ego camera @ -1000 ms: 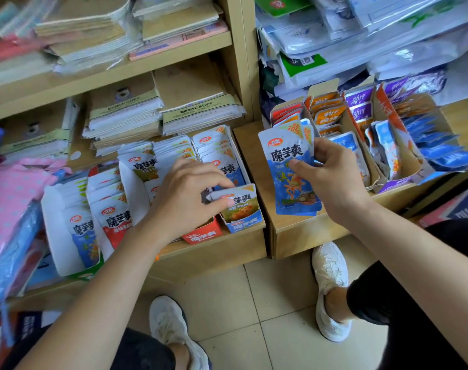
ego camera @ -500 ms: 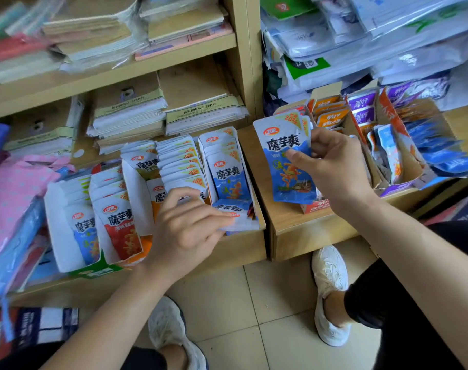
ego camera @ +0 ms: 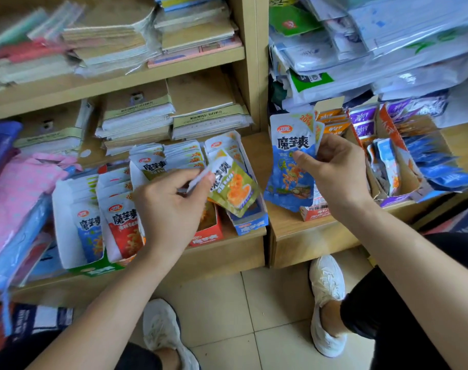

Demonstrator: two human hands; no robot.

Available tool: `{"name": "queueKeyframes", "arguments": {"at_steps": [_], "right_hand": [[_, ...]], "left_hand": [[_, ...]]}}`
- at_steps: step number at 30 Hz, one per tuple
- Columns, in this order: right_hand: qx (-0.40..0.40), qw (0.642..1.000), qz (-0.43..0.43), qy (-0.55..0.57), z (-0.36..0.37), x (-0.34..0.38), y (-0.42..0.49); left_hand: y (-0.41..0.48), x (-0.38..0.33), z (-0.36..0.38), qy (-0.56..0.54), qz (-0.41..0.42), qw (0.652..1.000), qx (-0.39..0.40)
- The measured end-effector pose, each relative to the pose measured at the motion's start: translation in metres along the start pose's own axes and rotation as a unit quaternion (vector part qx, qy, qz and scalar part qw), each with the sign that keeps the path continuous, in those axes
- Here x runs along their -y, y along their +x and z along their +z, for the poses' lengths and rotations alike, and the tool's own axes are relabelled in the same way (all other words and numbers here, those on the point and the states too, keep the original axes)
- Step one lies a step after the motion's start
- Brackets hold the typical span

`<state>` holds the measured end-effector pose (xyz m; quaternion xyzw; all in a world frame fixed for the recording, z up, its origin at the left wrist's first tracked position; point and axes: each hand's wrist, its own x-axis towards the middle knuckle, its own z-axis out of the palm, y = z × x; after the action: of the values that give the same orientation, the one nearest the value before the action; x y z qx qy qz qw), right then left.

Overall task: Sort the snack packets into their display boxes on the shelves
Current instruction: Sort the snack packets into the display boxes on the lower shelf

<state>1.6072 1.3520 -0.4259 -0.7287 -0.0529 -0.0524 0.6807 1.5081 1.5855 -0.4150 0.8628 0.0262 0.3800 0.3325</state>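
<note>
My left hand (ego camera: 171, 209) pinches a green snack packet (ego camera: 234, 189) by its white top corner, tilted above the blue display box (ego camera: 250, 225) on the left shelf. My right hand (ego camera: 336, 174) grips a small stack of packets with a blue snack packet (ego camera: 291, 166) in front, held upright over the right shelf. A green-fronted display box (ego camera: 94, 269) at the left holds rows of blue and red packets. A red display box (ego camera: 207, 235) sits between the green and blue boxes, partly hidden by my left hand.
Cardboard boxes (ego camera: 395, 182) with orange, purple and blue packets stand on the right shelf. Stacks of notebooks (ego camera: 136, 121) fill the shelf behind. Pink and blue bags (ego camera: 11, 198) crowd the far left. My knees and white shoes (ego camera: 326, 303) are on the tiled floor below.
My left hand has risen from the blue box with a green packet pinched in it. My right hand has stayed in place with the blue packet stack.
</note>
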Motion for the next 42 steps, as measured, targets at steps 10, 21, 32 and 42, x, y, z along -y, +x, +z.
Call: {"name": "queueKeyframes", "arguments": {"at_steps": [10, 21, 32, 42], "right_hand": [[0.01, 1.0, 0.008, 0.027, 0.001, 0.0, -0.007], [0.006, 1.0, 0.0, 0.022, 0.007, 0.002, -0.007], [-0.061, 0.979, -0.163, -0.105, 0.074, 0.009, -0.021], [0.293, 0.864, -0.2, -0.358, 0.058, -0.024, -0.052]], "left_hand": [[0.038, 0.015, 0.005, -0.079, -0.26, 0.962, -0.009], [0.064, 0.012, -0.02, -0.172, -0.337, 0.922, -0.081], [0.05, 0.019, -0.066, -0.244, -0.331, 0.901, -0.136], [0.034, 0.036, -0.094, -0.265, -0.351, 0.889, -0.13]]}}
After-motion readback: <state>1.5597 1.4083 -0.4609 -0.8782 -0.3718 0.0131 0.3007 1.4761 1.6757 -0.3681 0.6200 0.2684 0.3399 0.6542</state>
